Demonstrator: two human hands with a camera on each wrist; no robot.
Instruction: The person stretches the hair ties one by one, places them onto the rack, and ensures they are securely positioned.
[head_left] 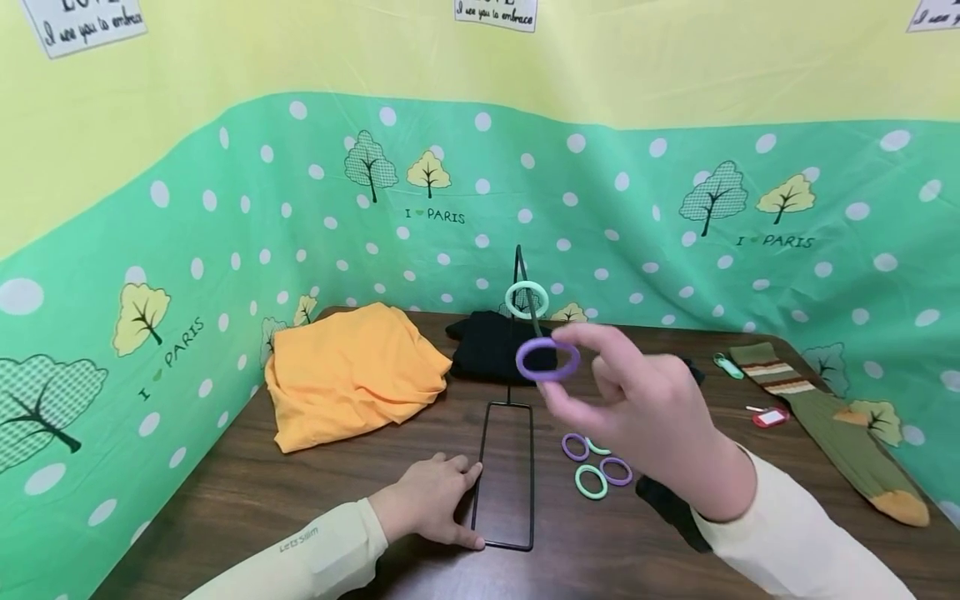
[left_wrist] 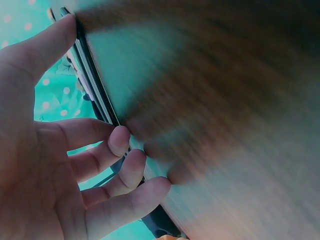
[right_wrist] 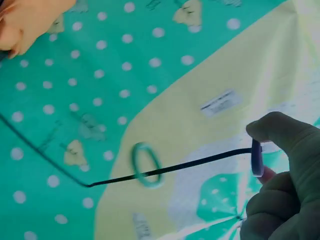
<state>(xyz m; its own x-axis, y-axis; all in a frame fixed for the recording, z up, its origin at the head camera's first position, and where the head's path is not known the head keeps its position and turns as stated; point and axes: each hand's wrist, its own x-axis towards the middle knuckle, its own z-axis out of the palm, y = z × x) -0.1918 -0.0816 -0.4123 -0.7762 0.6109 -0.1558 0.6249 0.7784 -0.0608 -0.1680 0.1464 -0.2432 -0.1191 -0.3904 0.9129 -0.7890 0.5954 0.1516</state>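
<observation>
My right hand [head_left: 645, 400] pinches a purple ring [head_left: 546, 377] between thumb and index finger, at the near end of a black wire stand's [head_left: 532, 475] raised arm. In the right wrist view, the rod meets the purple ring [right_wrist: 257, 160]; whether it passes through, I cannot tell. A mint green ring [head_left: 546, 300] hangs farther along that arm. My left hand [head_left: 431, 496] rests on the table, its thumb and fingertips touching the left side of the stand's rectangular base. Several loose rings, purple and mint [head_left: 592, 497], lie right of the base.
An orange cloth [head_left: 352, 375] lies at the back left, with folded black cloth [head_left: 480, 346] behind the stand. On the right are an olive striped sock [head_left: 832, 425], a green tag [head_left: 727, 365] and a red tag [head_left: 769, 417]. A black item [head_left: 671, 508] sits partly under my right forearm.
</observation>
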